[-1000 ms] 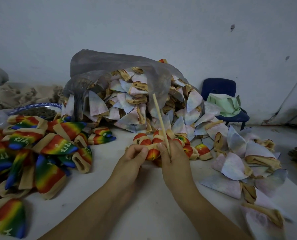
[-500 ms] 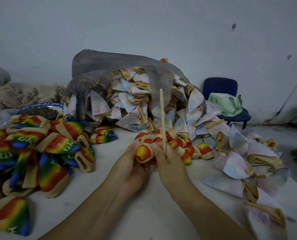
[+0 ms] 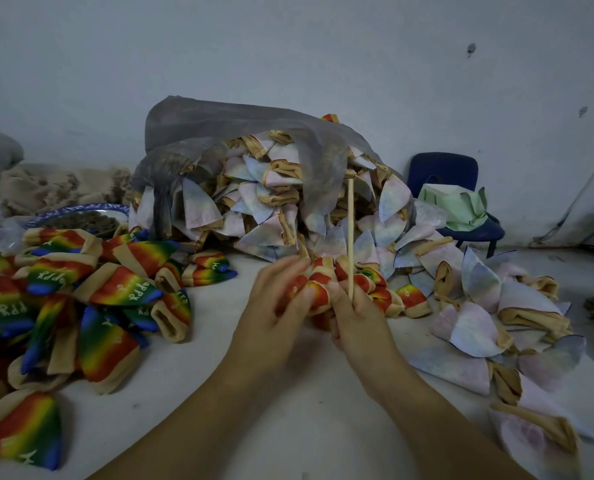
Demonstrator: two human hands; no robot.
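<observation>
Both grips were closed on a small rainbow fabric piece, held over the counter in front of the pale pile: it was clasped from the left side by the left grip and pinched, together with an upright wooden stick, by the right grip

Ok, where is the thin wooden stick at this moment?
In the head view, just right of centre: the wooden stick stands upright, held in the right hand, in front of the pale fabric pieces spilling from the grey bag.
</observation>
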